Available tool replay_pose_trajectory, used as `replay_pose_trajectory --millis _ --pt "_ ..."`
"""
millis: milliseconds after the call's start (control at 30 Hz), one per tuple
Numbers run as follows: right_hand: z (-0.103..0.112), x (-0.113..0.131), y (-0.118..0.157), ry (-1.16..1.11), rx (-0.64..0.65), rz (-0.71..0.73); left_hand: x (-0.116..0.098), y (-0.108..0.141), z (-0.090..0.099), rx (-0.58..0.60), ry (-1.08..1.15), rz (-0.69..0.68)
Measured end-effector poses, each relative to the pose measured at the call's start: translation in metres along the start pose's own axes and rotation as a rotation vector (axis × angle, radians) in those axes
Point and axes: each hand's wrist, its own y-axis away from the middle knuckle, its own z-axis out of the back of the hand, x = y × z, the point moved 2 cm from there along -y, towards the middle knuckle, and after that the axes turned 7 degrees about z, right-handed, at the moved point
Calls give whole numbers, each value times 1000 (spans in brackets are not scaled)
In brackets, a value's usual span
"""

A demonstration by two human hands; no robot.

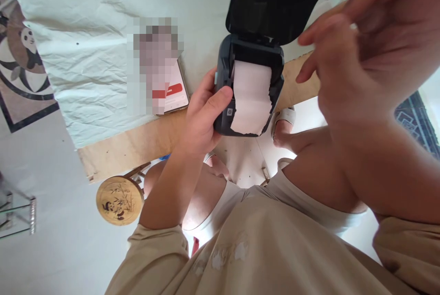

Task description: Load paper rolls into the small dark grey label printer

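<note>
My left hand (pixel 209 107) is wrapped around the lower left side of a small dark portable printer (pixel 223 118), its thumb on the front edge. The printer's black lid (pixel 271 2) stands swung open at the top. Inside lies white paper (pixel 252 93); its strip reaches over the front and ends in a torn, jagged edge. My right hand (pixel 350 66) is to the right of the printer, close to the camera and a little blurred. Its fingers are bent and apart, with tips near the lid's lower right corner. A tiny white spot shows by the thumb, too small to name.
A phone (pixel 177 89), partly blurred out, lies on the pale cloth (pixel 92 57) covering the table. Bare wood (pixel 130 144) shows along the table's edge. Below left stands a round wooden stool (pixel 119 201) with a panda drawing. A panda mat (pixel 25 61) is at far left.
</note>
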Motion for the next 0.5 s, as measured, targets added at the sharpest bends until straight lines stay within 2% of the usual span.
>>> replay_pose_trajectory --millis 100,167,300,400,500 --pt "-4 3 5 195 315 159 1 0 -1 9 -22 -11" --pt "-5 4 7 324 457 213 1 1 -2 10 -32 -20" --pt "-5 3 6 452 648 108 1 2 -1 24 -60 -5" --pt "-5 1 4 397 687 15 0 2 -2 25 -71 11" --pt "-2 1 3 186 654 -60 -1 2 -5 28 -69 23"
